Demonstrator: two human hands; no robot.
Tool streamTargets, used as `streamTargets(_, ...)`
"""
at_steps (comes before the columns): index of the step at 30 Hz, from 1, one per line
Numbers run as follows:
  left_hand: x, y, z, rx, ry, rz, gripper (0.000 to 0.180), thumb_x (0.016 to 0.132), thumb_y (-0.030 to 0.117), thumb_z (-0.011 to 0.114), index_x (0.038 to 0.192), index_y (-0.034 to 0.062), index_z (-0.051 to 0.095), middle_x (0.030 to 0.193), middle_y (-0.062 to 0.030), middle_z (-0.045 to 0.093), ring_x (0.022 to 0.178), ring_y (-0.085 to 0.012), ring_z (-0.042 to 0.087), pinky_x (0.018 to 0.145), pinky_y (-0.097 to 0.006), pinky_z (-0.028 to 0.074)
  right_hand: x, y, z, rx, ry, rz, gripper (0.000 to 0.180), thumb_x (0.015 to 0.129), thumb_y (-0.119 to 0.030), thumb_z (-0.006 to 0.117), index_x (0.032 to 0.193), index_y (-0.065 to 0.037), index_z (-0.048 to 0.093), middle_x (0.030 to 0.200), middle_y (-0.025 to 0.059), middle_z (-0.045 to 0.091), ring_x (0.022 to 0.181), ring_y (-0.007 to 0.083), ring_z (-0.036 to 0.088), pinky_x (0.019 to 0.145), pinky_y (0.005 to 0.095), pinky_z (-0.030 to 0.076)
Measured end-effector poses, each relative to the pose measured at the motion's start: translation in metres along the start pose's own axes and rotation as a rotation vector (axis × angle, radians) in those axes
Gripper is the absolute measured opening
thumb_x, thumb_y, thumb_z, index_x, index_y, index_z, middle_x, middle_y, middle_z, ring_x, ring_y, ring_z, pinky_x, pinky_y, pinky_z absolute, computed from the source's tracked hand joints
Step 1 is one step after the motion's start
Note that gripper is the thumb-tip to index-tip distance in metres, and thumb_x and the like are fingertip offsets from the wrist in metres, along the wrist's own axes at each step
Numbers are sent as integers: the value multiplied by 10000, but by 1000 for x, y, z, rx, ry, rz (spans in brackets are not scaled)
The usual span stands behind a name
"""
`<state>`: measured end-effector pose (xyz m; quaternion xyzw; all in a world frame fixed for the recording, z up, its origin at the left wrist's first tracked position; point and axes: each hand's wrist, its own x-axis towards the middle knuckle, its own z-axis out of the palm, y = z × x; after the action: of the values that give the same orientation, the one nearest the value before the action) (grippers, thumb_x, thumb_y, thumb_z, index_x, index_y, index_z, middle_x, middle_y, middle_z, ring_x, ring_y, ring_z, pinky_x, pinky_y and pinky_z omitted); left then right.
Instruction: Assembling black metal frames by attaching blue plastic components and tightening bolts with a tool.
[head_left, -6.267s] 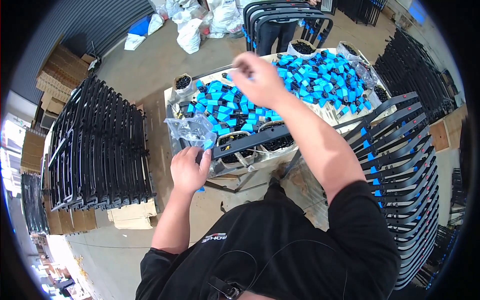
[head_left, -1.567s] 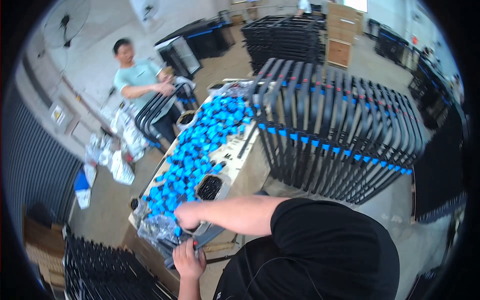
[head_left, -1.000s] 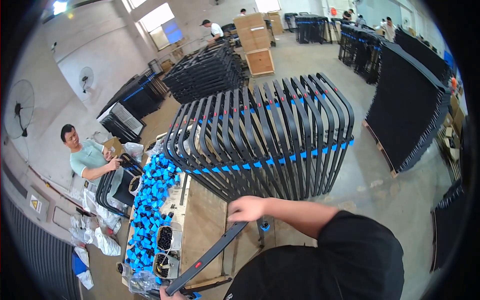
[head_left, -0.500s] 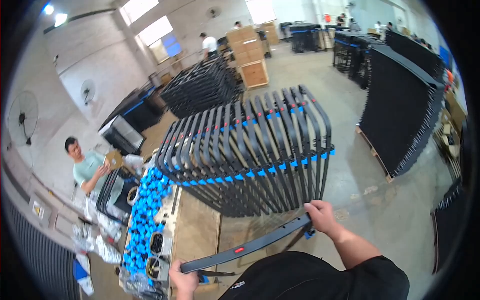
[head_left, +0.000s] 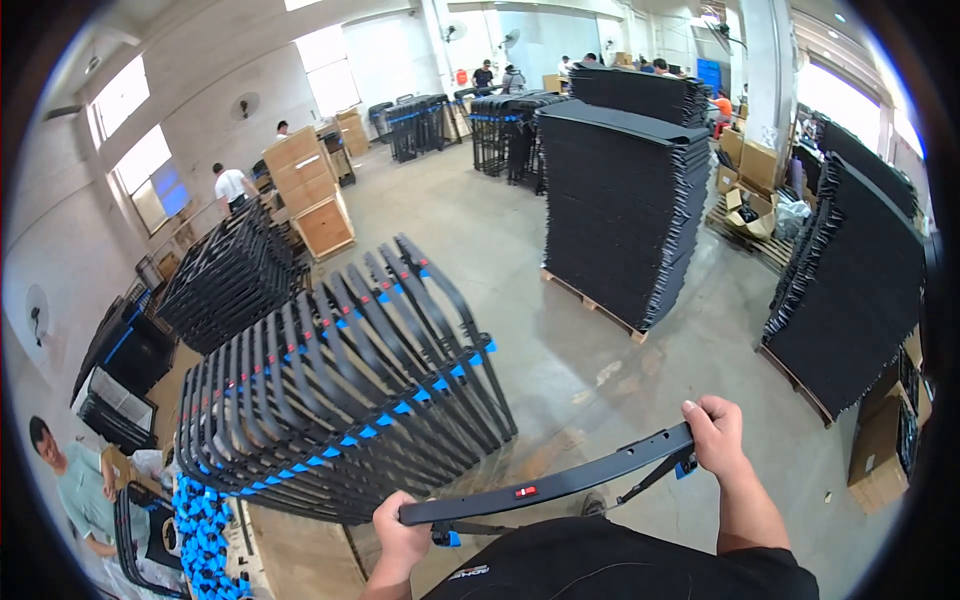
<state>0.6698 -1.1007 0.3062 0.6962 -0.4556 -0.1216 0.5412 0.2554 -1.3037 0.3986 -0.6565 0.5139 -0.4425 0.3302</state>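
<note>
Across the front of my body I carry a black U-shaped metal frame (head_left: 590, 481) with a small red piece on its curved bar. My left hand (head_left: 402, 532) is closed round the left end of that bar, and my right hand (head_left: 716, 436) grips the right end. Blue fittings hang on the frame's legs just below each hand; the legs run back toward me, partly hidden by my body. Ahead on the left stands a row of similar black frames (head_left: 330, 370) with red pieces and blue fittings, nested closely together.
Blue plastic fittings (head_left: 205, 530) are heaped on a wooden table (head_left: 300, 550) at lower left, beside a person (head_left: 85, 490). Tall stacks of black panels (head_left: 615, 215) stand on pallets ahead and to the right (head_left: 850, 290). Concrete floor (head_left: 560, 400) runs between these stacks and the frames.
My view has swung to the right, so the frame row and table sit further left. Both hands still hold the carried frame, and more panel stacks show on the right.
</note>
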Motion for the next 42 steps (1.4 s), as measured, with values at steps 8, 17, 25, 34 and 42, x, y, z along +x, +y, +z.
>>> streamTargets(8, 105, 43, 207, -33, -123, 78, 284, 711, 55, 788, 668, 58, 508, 579, -24, 460, 570, -102, 427, 523, -292, 384, 97, 125, -107, 15, 270, 105, 408, 900, -176, 677, 590, -24, 459, 582, -52, 406, 593, 64, 367, 500, 308, 281)
streamTargets(17, 229, 86, 328, -129, -187, 93, 255, 678, 32, 781, 701, 57, 528, 604, -45, 502, 575, -118, 461, 537, -295, 401, 253, 174, -140, 261, 334, 45, 421, 934, -110, 617, 586, -77, 383, 599, -65, 346, 595, 47, 298, 533, 288, 212)
streamTargets(25, 326, 35, 339, -88, -4, 106, 304, 679, 40, 815, 682, 64, 512, 589, -53, 479, 546, -162, 452, 526, -325, 392, 415, 154, -57, 231, 180, -77, 415, 944, -98, 615, 593, -72, 395, 604, -66, 365, 594, 39, 309, 530, 273, 212)
streamTargets(34, 427, -33, 317, -81, 178, -2, 277, 647, 49, 779, 675, 66, 503, 596, -102, 498, 534, -234, 497, 514, -353, 400, 588, 105, 84, 101, -55, -189, 357, 948, -101, 617, 622, -51, 481, 628, -69, 412, 612, 36, 347, 548, 268, 247)
streamTargets(42, 434, -64, 311, -30, 543, -145, 401, 727, 95, 859, 652, 54, 467, 584, -77, 451, 515, -182, 429, 490, -333, 366, 730, 47, 249, 68, -477, -312, 325, 939, -124, 593, 633, -45, 516, 632, -12, 493, 601, 68, 421, 551, 270, 302)
